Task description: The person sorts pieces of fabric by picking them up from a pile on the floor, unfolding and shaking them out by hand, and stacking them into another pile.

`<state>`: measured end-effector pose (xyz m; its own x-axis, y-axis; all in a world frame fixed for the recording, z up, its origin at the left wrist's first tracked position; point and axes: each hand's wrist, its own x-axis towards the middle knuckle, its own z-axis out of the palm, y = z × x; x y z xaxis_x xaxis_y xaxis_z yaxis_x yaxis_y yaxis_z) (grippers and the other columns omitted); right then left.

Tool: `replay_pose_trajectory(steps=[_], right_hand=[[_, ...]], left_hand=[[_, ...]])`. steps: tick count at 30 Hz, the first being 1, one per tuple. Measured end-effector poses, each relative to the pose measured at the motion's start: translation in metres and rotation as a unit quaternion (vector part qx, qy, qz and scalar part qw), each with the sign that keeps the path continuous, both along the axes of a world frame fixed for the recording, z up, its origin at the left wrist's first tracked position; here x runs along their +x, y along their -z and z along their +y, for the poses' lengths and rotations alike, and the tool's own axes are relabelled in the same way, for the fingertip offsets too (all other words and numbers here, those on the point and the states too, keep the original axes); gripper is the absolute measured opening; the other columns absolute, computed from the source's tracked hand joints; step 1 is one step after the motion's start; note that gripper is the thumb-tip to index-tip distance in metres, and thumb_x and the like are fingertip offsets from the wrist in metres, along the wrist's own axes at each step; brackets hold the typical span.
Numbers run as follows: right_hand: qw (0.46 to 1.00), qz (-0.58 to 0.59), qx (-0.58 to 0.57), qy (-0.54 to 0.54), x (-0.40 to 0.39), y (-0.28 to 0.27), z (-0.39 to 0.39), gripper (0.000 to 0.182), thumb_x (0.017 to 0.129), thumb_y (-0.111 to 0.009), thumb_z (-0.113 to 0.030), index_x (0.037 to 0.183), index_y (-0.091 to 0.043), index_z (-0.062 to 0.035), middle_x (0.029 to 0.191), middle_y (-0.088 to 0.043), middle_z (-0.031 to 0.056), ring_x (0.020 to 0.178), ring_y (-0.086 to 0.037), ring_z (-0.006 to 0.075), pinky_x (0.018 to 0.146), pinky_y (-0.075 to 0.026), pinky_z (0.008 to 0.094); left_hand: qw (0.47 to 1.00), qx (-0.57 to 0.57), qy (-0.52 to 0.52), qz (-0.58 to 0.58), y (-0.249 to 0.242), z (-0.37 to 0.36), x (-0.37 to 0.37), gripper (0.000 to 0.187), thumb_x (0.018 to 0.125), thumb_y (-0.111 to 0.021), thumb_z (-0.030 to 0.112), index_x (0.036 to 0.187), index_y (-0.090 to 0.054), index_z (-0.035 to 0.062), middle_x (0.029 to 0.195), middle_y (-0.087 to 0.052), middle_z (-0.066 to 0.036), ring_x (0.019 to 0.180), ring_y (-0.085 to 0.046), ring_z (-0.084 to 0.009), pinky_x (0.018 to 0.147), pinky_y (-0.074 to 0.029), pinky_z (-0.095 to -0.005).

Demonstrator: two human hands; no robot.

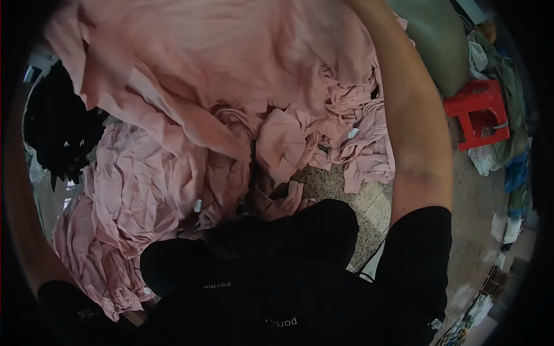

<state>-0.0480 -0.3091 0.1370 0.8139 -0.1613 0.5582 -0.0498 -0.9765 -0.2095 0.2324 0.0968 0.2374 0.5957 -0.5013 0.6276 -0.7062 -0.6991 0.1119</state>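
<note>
A large pink garment (231,52) hangs spread across the top of the view, raised above a pile of crumpled pink garments (138,190) on the floor. My right forearm (410,115) reaches up along the right side to the garment's top edge; the hand itself is past the frame's top. My left arm (20,219) runs dimly up the left edge, and its hand is hidden too. My black-clad knees (277,248) fill the bottom middle.
A heap of black clothing (57,127) lies at the left. A red plastic stool (479,112) stands at the right beside a green sack (433,40) and loose rags. Speckled floor (369,207) shows between the pink pile and my leg.
</note>
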Motion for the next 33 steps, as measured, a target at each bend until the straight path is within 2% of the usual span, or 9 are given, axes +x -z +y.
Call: replay_pose_trajectory(steps=[10, 12, 14, 19, 22, 25, 27, 30, 33], right_hand=[[0.911, -0.264, -0.144, -0.281, 0.033, -0.001, 0.168, 0.024, 0.066, -0.061, -0.014, 0.089, -0.059, -0.0065, 0.071, -0.051, 0.004, 0.064, -0.051, 0.0221, 0.066, -0.041, 0.0356], [0.905, -0.215, -0.132, -0.341, 0.015, 0.031, 0.188, 0.026, 0.065, -0.06, -0.013, 0.091, -0.059, -0.0062, 0.073, -0.051, 0.0045, 0.066, -0.051, 0.0236, 0.068, -0.041, 0.0365], [0.902, -0.066, -0.106, -0.413, -0.012, 0.076, 0.199, 0.017, 0.07, -0.056, -0.018, 0.085, -0.058, -0.0088, 0.068, -0.049, 0.0039, 0.066, -0.052, 0.0196, 0.07, -0.041, 0.0339], [0.822, 0.199, -0.029, -0.533, -0.072, 0.164, 0.226, 0.037, 0.068, -0.06, -0.018, 0.102, -0.053, -0.0078, 0.09, -0.053, 0.0076, 0.087, -0.054, 0.0228, 0.086, -0.039, 0.0364], [0.848, 0.23, 0.11, -0.466, -0.072, 0.153, 0.201, 0.045, 0.068, -0.06, -0.016, 0.11, -0.051, -0.0066, 0.1, -0.054, 0.0091, 0.094, -0.053, 0.0263, 0.087, -0.038, 0.0386], [0.954, 0.139, 0.179, -0.198, -0.077, 0.179, 0.133, 0.049, 0.07, -0.057, -0.013, 0.118, -0.049, -0.0076, 0.111, -0.053, 0.012, 0.099, -0.05, 0.0299, 0.087, -0.038, 0.04], [0.979, 0.187, 0.058, -0.058, -0.089, 0.216, 0.083, 0.05, 0.069, -0.055, -0.01, 0.119, -0.05, -0.0089, 0.108, -0.054, 0.0124, 0.101, -0.049, 0.0304, 0.088, -0.037, 0.0428], [0.916, 0.38, -0.107, -0.069, -0.135, 0.273, 0.039, 0.048, 0.066, -0.053, -0.007, 0.114, -0.054, -0.0097, 0.105, -0.054, 0.0115, 0.102, -0.047, 0.0296, 0.089, -0.035, 0.0464], [0.887, 0.46, -0.021, 0.016, -0.132, 0.284, 0.03, 0.041, 0.064, -0.057, -0.007, 0.105, -0.059, -0.0091, 0.102, -0.054, 0.0108, 0.103, -0.047, 0.0291, 0.09, -0.034, 0.0482]], left_hand=[[0.964, -0.206, -0.159, -0.048, -0.004, 0.254, -0.096, 0.04, 0.074, -0.058, 0.005, 0.114, -0.055, 0.0037, 0.105, -0.06, -0.009, 0.092, -0.059, -0.0205, 0.08, -0.046, -0.0278], [0.98, 0.047, -0.157, -0.115, 0.054, 0.254, -0.174, 0.042, 0.07, -0.056, -0.001, 0.112, -0.056, 0.0037, 0.102, -0.059, -0.01, 0.088, -0.06, -0.0238, 0.074, -0.048, -0.0287], [0.964, 0.223, -0.121, 0.076, 0.123, 0.277, -0.237, 0.041, 0.068, -0.055, -0.002, 0.108, -0.057, 0.0065, 0.097, -0.058, -0.012, 0.083, -0.059, -0.0291, 0.067, -0.048, -0.0344], [0.871, 0.279, -0.157, 0.372, 0.241, 0.287, -0.324, 0.055, 0.068, -0.059, -0.002, 0.121, -0.047, 0.0066, 0.122, -0.043, -0.017, 0.102, -0.051, -0.037, 0.082, -0.044, -0.0415], [0.841, 0.269, -0.167, 0.438, 0.222, 0.281, -0.315, 0.055, 0.071, -0.056, -0.001, 0.124, -0.042, 0.0045, 0.123, -0.04, -0.019, 0.104, -0.049, -0.0386, 0.082, -0.045, -0.0399], [0.836, 0.244, -0.144, 0.469, 0.212, 0.285, -0.307, 0.053, 0.073, -0.055, 0.002, 0.124, -0.041, 0.0036, 0.121, -0.041, -0.018, 0.104, -0.049, -0.0389, 0.082, -0.044, -0.0404], [0.823, 0.267, -0.132, 0.484, 0.204, 0.277, -0.3, 0.052, 0.072, -0.06, 0.007, 0.121, -0.043, 0.003, 0.118, -0.045, -0.019, 0.1, -0.051, -0.0373, 0.081, -0.044, -0.041], [0.772, 0.382, -0.138, 0.49, 0.181, 0.249, -0.277, 0.047, 0.073, -0.063, 0.013, 0.116, -0.047, 0.0032, 0.109, -0.052, -0.019, 0.096, -0.054, -0.0363, 0.078, -0.045, -0.0407], [0.776, 0.372, -0.133, 0.493, 0.169, 0.227, -0.261, 0.039, 0.074, -0.064, 0.02, 0.107, -0.053, 0.0033, 0.098, -0.057, -0.017, 0.092, -0.055, -0.0351, 0.076, -0.045, -0.0406]])
